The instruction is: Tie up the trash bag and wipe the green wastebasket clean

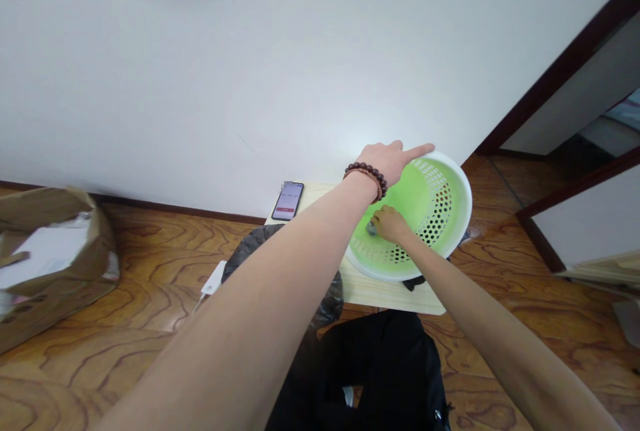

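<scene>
A green plastic basket with a white rim (463,208) and a perforated wall stands tilted on a small pale wooden table (373,288). My left hand (393,159), with a dark bead bracelet on the wrist, rests on the basket's upper rim, forefinger stretched along it. My right hand (387,224) is inside the basket, fingers closed on a small grey thing (371,228) pressed against the green bottom; what it is cannot be made out.
A phone (287,200) with a lit screen lies at the table's far left corner by the white wall. A dark bag (325,298) sits below the table. A cardboard box (45,258) stands on the wooden floor at left. A doorway is at right.
</scene>
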### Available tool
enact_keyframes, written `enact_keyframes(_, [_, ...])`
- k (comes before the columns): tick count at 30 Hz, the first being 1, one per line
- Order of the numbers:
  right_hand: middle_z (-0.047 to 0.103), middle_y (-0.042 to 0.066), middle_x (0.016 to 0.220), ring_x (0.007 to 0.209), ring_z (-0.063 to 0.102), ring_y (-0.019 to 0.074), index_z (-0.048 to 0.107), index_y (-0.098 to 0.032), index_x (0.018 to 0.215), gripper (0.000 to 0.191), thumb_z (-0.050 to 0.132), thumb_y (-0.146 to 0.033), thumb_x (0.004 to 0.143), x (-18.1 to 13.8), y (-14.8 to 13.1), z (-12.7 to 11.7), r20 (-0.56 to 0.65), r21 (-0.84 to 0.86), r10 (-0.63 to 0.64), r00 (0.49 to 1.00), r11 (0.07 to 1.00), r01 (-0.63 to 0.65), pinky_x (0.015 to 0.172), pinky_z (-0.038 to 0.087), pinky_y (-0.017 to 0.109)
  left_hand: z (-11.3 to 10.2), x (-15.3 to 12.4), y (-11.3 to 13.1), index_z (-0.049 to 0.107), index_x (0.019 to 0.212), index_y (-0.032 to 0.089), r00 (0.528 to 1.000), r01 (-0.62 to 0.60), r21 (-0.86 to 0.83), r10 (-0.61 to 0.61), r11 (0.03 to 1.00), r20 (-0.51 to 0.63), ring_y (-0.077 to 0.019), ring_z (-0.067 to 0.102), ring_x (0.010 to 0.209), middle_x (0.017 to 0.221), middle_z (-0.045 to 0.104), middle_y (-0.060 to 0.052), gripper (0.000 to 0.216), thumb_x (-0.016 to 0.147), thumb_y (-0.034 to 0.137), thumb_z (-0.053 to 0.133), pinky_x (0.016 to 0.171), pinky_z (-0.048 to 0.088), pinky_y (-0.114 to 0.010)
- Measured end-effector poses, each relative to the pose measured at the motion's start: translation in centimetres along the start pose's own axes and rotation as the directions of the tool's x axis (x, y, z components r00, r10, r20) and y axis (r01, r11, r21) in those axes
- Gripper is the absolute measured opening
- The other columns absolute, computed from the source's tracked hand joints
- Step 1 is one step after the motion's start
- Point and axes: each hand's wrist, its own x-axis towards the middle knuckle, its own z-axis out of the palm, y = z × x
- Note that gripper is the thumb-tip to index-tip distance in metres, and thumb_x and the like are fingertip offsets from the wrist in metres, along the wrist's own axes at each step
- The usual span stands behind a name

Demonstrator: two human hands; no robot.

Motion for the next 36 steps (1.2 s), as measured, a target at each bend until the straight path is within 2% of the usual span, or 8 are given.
enact_keyframes(4, [0.059,0.008,0.078,0.079,0.053,0.0182,0.054,-0.016,0.086,0.044,0.017,-0.039,0.094,-3.2,0.9,-2.0,-0.158,0.322,0.050,0.986,0.947,0.004,0.074,0.037,0.030,-0.1,0.0,0.0,0.015,0.137,0.048,1.000,0.013,-0.002,-0.013,1.000,0.001,-0.0198,0.054,0.081,0.103,0.053,-0.006,0.057,0.089,0.024,0.034,0.071,0.039,-0.033])
enact_keyframes(10, [0.058,0.006,0.073,0.073,0.055,0.0177,0.046,-0.021,0.074,0.053,0.013,-0.060,0.088,-6.8,0.9,-2.0,-0.085,0.625,0.307,0.948,0.758,-0.189,0.067,0.042,0.029,0.0,0.0,-0.1,0.014,0.137,0.048,1.000,0.006,0.016,-0.005,1.000,-0.007,-0.0207,0.054,0.083,0.103,0.053,-0.006,0.057,0.089,0.025,0.033,0.071,0.038,-0.034])
enact_keyframes(13, [0.059,0.005,0.068,0.070,0.057,0.0175,0.047,-0.021,0.072,0.047,0.027,-0.062,0.084,-7.3,0.5,-2.1,0.092,0.807,0.337,0.937,0.526,-0.268,0.059,0.044,0.027,0.1,0.0,-0.1,0.013,0.137,0.048,1.000,-0.002,0.027,0.002,1.000,-0.007,-0.0206,0.054,0.082,0.102,0.053,-0.006,0.057,0.089,0.026,0.032,0.072,0.038,-0.033])
enact_keyframes(16, [0.060,0.004,0.065,0.058,0.057,0.0145,0.050,-0.020,0.072,0.032,0.043,-0.049,0.080,-7.6,0.4,-2.6,0.353,0.914,0.134,0.926,0.163,-0.372,0.047,0.043,0.024,0.2,0.0,-0.2,0.014,0.137,0.049,1.000,0.002,0.037,-0.001,0.999,-0.015,-0.0198,0.054,0.080,0.102,0.054,-0.006,0.055,0.090,0.026,0.031,0.070,0.038,-0.033])
enact_keyframes(20, [0.056,-0.002,0.057,0.044,0.048,0.0085,0.046,-0.019,0.070,0.010,0.054,-0.025,0.069,-7.8,0.7,-2.7,0.403,0.912,0.045,0.914,-0.108,-0.397,0.032,0.030,0.017,0.3,0.0,-0.3,0.014,0.137,0.050,1.000,-0.001,0.041,0.002,0.999,-0.027,-0.0195,0.055,0.079,0.101,0.054,-0.006,0.053,0.090,0.027,0.029,0.069,0.038,-0.033])
enact_keyframes(25, [0.053,-0.004,0.055,0.038,0.041,0.0048,0.045,-0.019,0.073,0.019,0.062,-0.017,0.066,-8.1,0.7,-2.0,0.330,0.941,0.154,0.931,-0.133,-0.312,0.027,0.017,0.013,0.4,0.0,-0.3,0.014,0.137,0.049,1.000,0.000,0.033,0.001,0.999,-0.030,-0.0202,0.055,0.080,0.102,0.054,-0.006,0.053,0.090,0.029,0.028,0.070,0.039,-0.034])
enact_keyframes(31, [0.064,0.002,0.084,0.068,0.061,0.0098,0.054,-0.017,0.095,0.044,0.072,-0.009,0.056,-9.0,-0.1,-2.9,0.327,0.921,-0.071,0.942,-0.202,-0.334,0.053,0.048,0.017,0.3,0.0,-0.3,0.014,0.138,0.048,1.000,0.003,0.030,-0.003,1.000,-0.022,-0.0204,0.055,0.081,0.102,0.054,-0.006,0.052,0.091,0.030,0.028,0.071,0.039,-0.034])
enact_keyframes(36, [0.066,0.003,0.084,0.078,0.062,0.0145,0.059,-0.014,0.086,0.038,0.068,-0.004,0.051,-8.6,-0.1,-2.4,0.283,0.940,-0.054,0.958,-0.183,-0.288,0.074,0.049,0.026,0.2,-0.1,-0.3,0.014,0.137,0.048,1.000,0.013,0.044,-0.012,0.999,-0.020,-0.0200,0.055,0.081,0.103,0.054,-0.006,0.050,0.091,0.032,0.025,0.070,0.039,-0.033])
